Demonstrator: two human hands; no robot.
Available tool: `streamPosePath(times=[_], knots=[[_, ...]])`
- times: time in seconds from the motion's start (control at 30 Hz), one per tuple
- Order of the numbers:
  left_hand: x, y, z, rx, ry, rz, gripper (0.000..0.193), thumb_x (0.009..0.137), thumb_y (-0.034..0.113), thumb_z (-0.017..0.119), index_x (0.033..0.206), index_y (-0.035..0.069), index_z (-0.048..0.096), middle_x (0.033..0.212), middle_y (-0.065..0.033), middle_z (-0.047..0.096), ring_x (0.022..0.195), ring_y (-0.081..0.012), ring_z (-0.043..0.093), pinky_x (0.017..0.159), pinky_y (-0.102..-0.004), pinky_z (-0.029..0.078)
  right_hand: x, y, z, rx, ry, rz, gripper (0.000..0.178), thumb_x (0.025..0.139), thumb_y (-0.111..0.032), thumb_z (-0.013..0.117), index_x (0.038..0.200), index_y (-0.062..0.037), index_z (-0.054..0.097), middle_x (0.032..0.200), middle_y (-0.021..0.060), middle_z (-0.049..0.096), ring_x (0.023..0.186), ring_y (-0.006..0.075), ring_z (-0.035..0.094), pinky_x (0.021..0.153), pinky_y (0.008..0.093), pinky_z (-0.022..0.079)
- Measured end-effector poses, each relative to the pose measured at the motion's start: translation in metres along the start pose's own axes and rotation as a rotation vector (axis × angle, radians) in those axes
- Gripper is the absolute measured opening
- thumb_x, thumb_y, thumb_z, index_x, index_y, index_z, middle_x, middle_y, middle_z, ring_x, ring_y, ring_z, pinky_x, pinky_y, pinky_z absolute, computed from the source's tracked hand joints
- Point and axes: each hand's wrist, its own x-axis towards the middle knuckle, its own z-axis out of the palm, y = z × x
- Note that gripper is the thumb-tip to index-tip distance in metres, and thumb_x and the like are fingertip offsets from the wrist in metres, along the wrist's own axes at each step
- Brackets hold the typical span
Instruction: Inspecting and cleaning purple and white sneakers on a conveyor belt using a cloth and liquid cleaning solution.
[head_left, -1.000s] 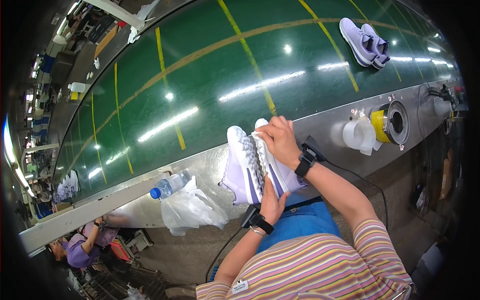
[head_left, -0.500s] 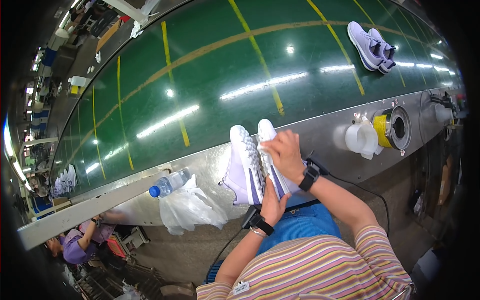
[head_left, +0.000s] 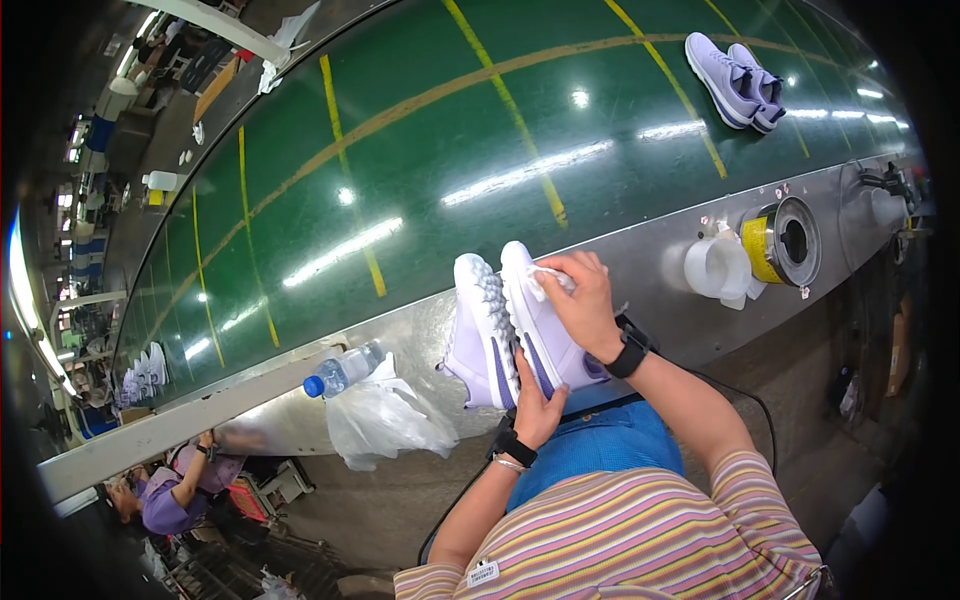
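Two lavender sneakers with white soles lie on their sides on the metal ledge in front of me. My left hand (head_left: pixel 538 408) grips the heel end of the right-hand sneaker (head_left: pixel 541 330) from below. Between the fingers of my right hand (head_left: pixel 586 305) is a pinched piece of white cloth (head_left: pixel 547 274), held against that sneaker near its toe. The left-hand sneaker (head_left: pixel 468 355) leans beside it with its bumpy tread turned toward the other shoe. Part of the held sneaker is hidden behind my right hand.
Beyond the ledge (head_left: pixel 640 275) runs a green conveyor belt (head_left: pixel 420 190), bearing another lavender pair (head_left: pixel 722 82) at far right. A water bottle (head_left: pixel 347 369) and plastic bag (head_left: pixel 385 422) lie left. White cup (head_left: pixel 712 270) and yellow-banded tin (head_left: pixel 768 246) stand right. A co-worker (head_left: pixel 178 497) is at lower left.
The held sneaker has rolled, so more of its smooth side shows and less of its tread. My right hand has shifted slightly right, and the white cloth shows more clearly.
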Motion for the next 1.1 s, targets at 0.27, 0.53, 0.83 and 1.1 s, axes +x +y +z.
streamPosePath(times=[0.27, 0.53, 0.83, 1.1], knots=[[0.003, 0.002, 0.005, -0.073, -0.031, -0.03, 0.087, 0.078, 0.008, 0.056, 0.135, -0.006, -0.008, 0.132, -0.0317, 0.025, 0.118, -0.0336, 0.039, 0.097, -0.0309, 0.032, -0.022, 0.012, 0.015, -0.24, -0.106, -0.312, 0.006, 0.073, -0.014, 0.062, 0.079, -0.0112, 0.063, 0.073, 0.0028, 0.048, 0.077, 0.022, 0.046, 0.07, 0.036, 0.031], [0.001, -0.006, 0.002, -0.01, -0.007, 0.069, 0.086, 0.079, 0.009, 0.057, 0.135, -0.006, -0.006, 0.134, -0.0317, 0.022, 0.124, -0.0358, 0.033, 0.1, -0.0339, 0.028, -0.062, -0.004, -0.01, -0.089, -0.271, -0.185, 0.006, 0.073, -0.011, 0.063, 0.079, -0.0109, 0.064, 0.07, 0.0035, 0.05, 0.073, 0.0205, 0.046, 0.068, 0.0335, 0.031], [0.0, 0.007, 0.005, 0.047, 0.005, 0.09, 0.086, 0.079, 0.01, 0.058, 0.133, -0.009, -0.006, 0.13, -0.0358, 0.024, 0.122, -0.0428, 0.031, 0.1, -0.0373, 0.028, -0.03, 0.007, -0.002, -0.137, -0.061, -0.048, 0.011, 0.072, -0.01, 0.065, 0.083, -0.0092, 0.064, 0.074, 0.0047, 0.054, 0.076, 0.0224, 0.05, 0.07, 0.0335, 0.035], [0.003, -0.006, 0.01, 0.132, 0.016, 0.161, 0.085, 0.079, 0.008, 0.057, 0.133, -0.01, -0.007, 0.124, -0.0346, 0.031, 0.113, -0.0439, 0.038, 0.097, -0.0395, 0.031, -0.051, 0.016, -0.006, -0.368, -0.188, -0.345, 0.008, 0.072, -0.013, 0.063, 0.08, -0.0122, 0.063, 0.069, 0.002, 0.048, 0.073, 0.0208, 0.048, 0.071, 0.0353, 0.031]])
